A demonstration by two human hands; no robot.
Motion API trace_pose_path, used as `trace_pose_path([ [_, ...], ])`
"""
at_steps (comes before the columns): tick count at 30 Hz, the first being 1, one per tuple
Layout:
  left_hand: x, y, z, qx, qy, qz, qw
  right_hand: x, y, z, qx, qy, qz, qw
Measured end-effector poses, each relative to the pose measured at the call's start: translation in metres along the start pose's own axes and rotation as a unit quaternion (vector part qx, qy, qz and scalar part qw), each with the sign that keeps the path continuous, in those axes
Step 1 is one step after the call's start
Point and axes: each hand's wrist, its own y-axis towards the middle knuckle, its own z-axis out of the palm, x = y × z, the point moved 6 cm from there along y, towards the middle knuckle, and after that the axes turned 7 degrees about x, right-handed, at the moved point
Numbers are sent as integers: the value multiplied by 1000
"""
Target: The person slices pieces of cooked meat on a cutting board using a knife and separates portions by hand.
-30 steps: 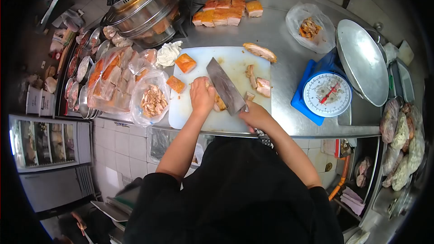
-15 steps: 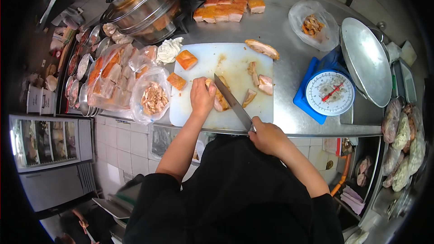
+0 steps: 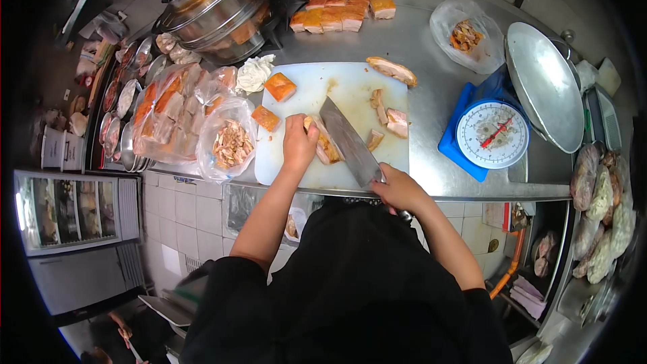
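My right hand (image 3: 399,189) is wrapped round the handle of a cleaver (image 3: 352,145), whose broad blade slants up and left over the white cutting board (image 3: 283,165). The blade's flat face shows, just right of a piece of roast pork (image 3: 328,149). Closed on the left side of that piece is my left hand (image 3: 299,143). Two crisp-skinned pork blocks (image 3: 280,86) lie near the board's left edge. On the right side are a cut chunk (image 3: 397,123), a small slice (image 3: 375,139) and a longer slab (image 3: 391,71) at the top corner.
Left of the board sit a bag of meat scraps (image 3: 233,145), bagged pork (image 3: 165,111) and a crumpled white cloth (image 3: 254,74). Pork blocks (image 3: 330,19) stand in rows behind. A blue scale (image 3: 492,136) with a metal pan (image 3: 544,87) and another scrap bag (image 3: 467,37) are at right.
The cleaver has rolled so that more of its flat face shows, and its blade has shifted slightly right and away from the pork. My left hand has stayed nearly still.
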Motion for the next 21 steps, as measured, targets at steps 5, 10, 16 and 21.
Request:
trace_pose_path([
  [5,-2,-6,-8,-10,-31,11,999,-16,8,10,-140,-108,-93,980],
  [10,8,2,-11,41,-56,-2,998,11,-18,7,-222,-159,-136,952],
  [16,3,4,-19,96,-83,-66,990,37,-59,8,-247,-110,-170,948],
  [21,10,-1,-10,99,-121,-92,983,-7,5,36,-180,-145,-119,966],
])
